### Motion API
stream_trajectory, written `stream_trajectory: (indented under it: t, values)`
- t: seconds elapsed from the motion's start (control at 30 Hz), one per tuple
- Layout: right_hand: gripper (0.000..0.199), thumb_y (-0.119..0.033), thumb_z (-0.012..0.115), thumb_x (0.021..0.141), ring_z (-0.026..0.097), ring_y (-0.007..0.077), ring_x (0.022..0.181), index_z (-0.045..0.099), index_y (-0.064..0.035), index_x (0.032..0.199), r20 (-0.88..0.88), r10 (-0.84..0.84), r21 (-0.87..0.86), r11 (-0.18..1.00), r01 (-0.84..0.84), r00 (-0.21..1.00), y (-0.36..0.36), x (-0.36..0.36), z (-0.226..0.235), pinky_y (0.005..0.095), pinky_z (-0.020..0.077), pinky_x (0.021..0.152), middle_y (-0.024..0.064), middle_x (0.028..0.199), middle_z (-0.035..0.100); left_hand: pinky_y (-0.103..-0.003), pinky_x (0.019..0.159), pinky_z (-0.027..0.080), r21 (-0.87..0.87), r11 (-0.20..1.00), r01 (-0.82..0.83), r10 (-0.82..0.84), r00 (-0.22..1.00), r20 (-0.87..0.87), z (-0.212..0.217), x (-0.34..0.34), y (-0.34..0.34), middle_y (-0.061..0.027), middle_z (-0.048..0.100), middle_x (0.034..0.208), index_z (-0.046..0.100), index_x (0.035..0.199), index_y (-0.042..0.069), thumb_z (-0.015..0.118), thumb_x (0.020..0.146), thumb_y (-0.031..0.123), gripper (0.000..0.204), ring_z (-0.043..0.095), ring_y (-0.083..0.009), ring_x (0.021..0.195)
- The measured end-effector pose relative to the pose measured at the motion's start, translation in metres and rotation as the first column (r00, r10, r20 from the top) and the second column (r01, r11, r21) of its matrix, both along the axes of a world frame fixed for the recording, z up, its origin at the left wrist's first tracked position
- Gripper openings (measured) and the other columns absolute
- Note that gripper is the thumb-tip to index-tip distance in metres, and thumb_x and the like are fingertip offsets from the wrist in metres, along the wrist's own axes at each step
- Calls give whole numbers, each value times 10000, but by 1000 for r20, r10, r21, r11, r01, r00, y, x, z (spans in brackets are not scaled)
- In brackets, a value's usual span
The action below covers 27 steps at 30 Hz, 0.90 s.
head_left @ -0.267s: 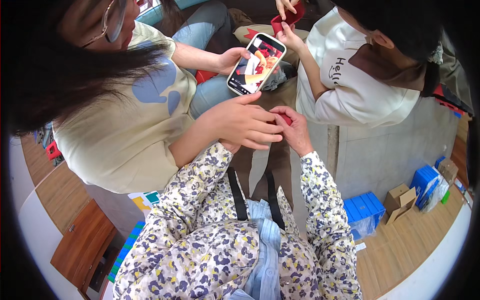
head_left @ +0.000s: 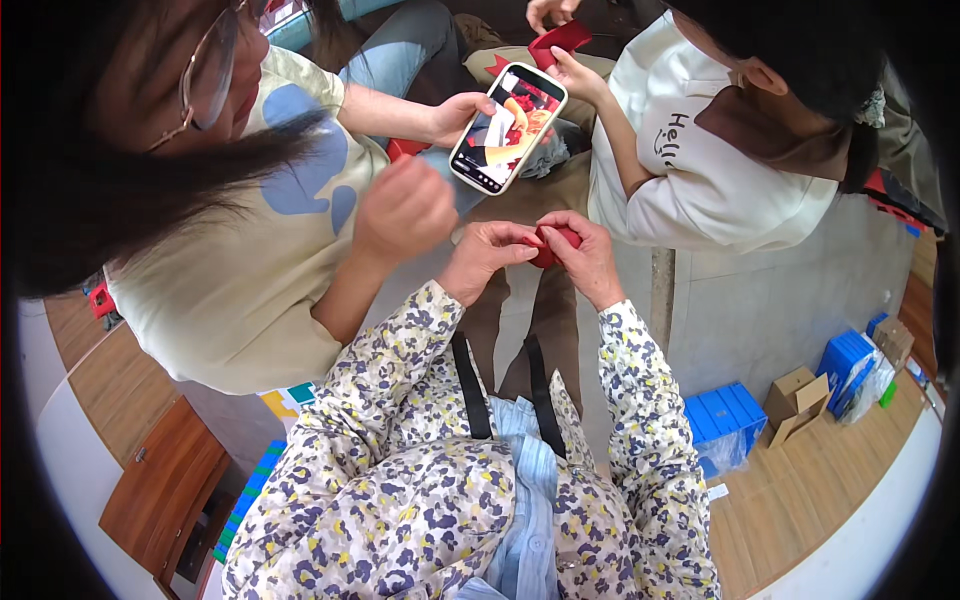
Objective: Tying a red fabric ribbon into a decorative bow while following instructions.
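Both of my hands meet in front of me over a small folded red ribbon-like piece (head_left: pixel 545 257). With the thumb and fingers closed, my right hand (head_left: pixel 590 262) grips it from the right. From the other side, my left hand (head_left: pixel 487 262) pinches its left edge between thumb and fingertips. My fingers cover much of the piece, so its full shape is hidden. Just left of my left hand, the left person's raised hand (head_left: pixel 402 208) is blurred, apart from mine. That person's other hand holds a phone (head_left: pixel 508 128) whose lit screen shows hands with red material.
At the far right, another person holds a wide red strip (head_left: pixel 560 42) in both hands. Blue plastic crates (head_left: pixel 728 422) and an open cardboard box (head_left: pixel 798 405) stand on the wooden floor at right. A brown wooden cabinet (head_left: pixel 165 495) is at lower left.
The left person's hand has lifted off my left hand and moved left, uncovering my fingers and the red piece. The far person's red strip has shifted and unfolded a little.
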State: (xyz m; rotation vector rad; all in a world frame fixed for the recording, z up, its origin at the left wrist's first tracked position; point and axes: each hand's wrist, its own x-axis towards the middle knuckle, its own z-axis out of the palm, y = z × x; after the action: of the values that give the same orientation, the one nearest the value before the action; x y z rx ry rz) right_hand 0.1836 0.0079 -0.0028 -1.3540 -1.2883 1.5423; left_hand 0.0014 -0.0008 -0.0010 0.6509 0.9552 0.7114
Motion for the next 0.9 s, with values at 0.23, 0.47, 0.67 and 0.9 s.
stream_trajectory:
  t: [0.23,0.47,0.67,0.9]
  values:
    - [124,-101,628,826,589,88,730,625,11,879,55,-11,-40,999,14,998,-6,-4,-3,237,486,683,33,793,644,-228,791,435,-4,999,-37,37,999,-20,-5,-4,-7,-29,625,965,683,913,7,682,771,24,143,561,-90,855]
    - [116,-92,641,808,586,88,701,632,9,864,60,39,-34,999,-37,997,-3,-5,0,237,488,657,37,774,645,-235,807,427,7,997,-78,78,997,-8,-4,-3,-9,-34,619,953,686,907,2,682,766,18,142,554,-94,867]
    - [124,-110,646,803,601,109,669,646,2,857,136,67,-37,997,-63,988,2,-4,0,248,489,637,64,750,656,-249,807,467,5,999,-52,52,998,-37,-5,-2,-7,-64,627,979,676,912,-7,660,777,-6,136,587,-119,879]
    - [164,-144,641,809,632,158,675,647,4,880,213,123,-3,992,-126,969,9,1,1,271,493,638,108,774,667,-220,720,484,1,993,-116,115,987,-116,-11,8,-7,-64,676,823,680,904,-30,665,781,18,133,606,-93,742]
